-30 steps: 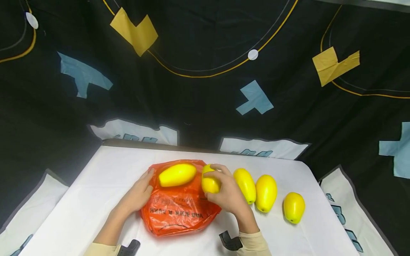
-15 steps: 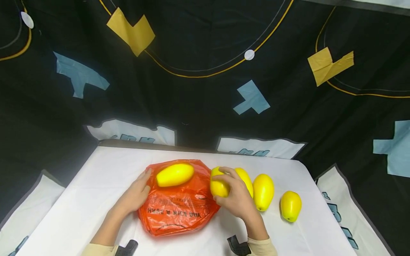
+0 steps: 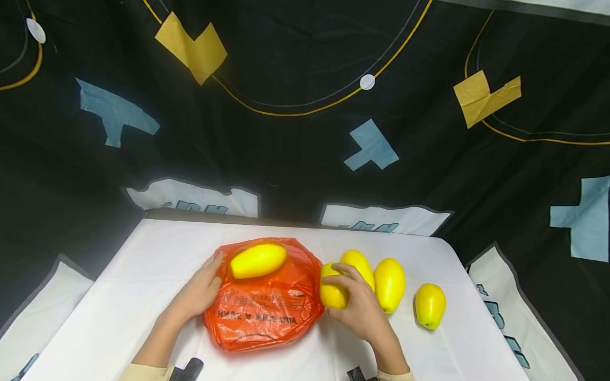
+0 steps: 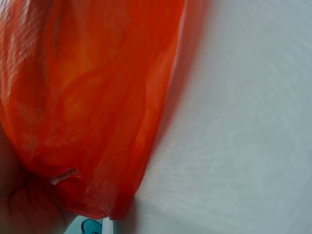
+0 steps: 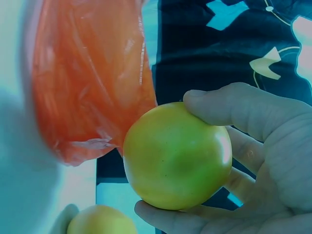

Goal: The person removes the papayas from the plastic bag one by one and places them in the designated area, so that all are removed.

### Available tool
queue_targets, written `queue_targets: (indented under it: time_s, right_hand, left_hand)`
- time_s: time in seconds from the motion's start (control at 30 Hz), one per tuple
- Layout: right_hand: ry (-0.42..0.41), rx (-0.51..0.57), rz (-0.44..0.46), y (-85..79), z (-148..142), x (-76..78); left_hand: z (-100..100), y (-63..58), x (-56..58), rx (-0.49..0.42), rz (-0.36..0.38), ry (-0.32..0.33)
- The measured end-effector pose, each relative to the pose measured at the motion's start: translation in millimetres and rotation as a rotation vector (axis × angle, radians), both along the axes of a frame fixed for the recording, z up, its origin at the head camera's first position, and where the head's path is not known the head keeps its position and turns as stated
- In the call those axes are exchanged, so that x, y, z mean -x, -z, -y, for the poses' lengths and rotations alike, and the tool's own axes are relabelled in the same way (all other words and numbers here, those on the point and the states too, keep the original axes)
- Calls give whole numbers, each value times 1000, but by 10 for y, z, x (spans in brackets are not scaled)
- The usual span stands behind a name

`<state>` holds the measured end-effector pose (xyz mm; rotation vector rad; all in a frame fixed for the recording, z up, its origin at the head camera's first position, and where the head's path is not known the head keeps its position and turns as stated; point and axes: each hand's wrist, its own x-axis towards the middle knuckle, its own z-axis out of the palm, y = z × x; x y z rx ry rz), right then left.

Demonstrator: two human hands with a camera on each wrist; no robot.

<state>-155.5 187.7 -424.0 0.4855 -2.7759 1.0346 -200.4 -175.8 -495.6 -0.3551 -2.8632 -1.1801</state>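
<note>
My right hand (image 3: 356, 304) grips a smooth yellow mango-shaped fruit (image 5: 170, 161), greenish on the end facing the right wrist camera. Thumb and fingers are on opposite sides of it. In the head view that fruit is at the right edge of a crinkled orange plastic bag (image 3: 264, 301) with dark print. A second yellow fruit (image 3: 258, 261) lies sideways over the bag's far part. Against the bag's left side rests my left hand (image 3: 197, 288), its fingers extended along the edge. The left wrist view shows mostly the orange bag (image 4: 97, 107); only part of the hand appears at lower left.
Right of the bag, similar yellow fruits stand on the white table (image 3: 157, 254): one fruit (image 3: 358, 264) close behind my right hand, another fruit (image 3: 389, 286) beside it, and one fruit (image 3: 430, 306) farther right. A dark curtain (image 3: 286, 159) hangs behind the table.
My right hand has moved right and slightly nearer with its fruit, from over the bag to the bag's right edge. My left hand stays at the bag's left side.
</note>
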Motion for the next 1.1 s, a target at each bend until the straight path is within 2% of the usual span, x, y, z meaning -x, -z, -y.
queue_targets:
  time_s: [0.4, 1.1]
  right_hand:
    - [8, -40, 36, 120, -121, -132]
    - [-17, -70, 97, 286, -253, -309]
  left_hand:
    - [4, 18, -8, -4, 33, -7]
    - [2, 5, 6, -2, -22, 11]
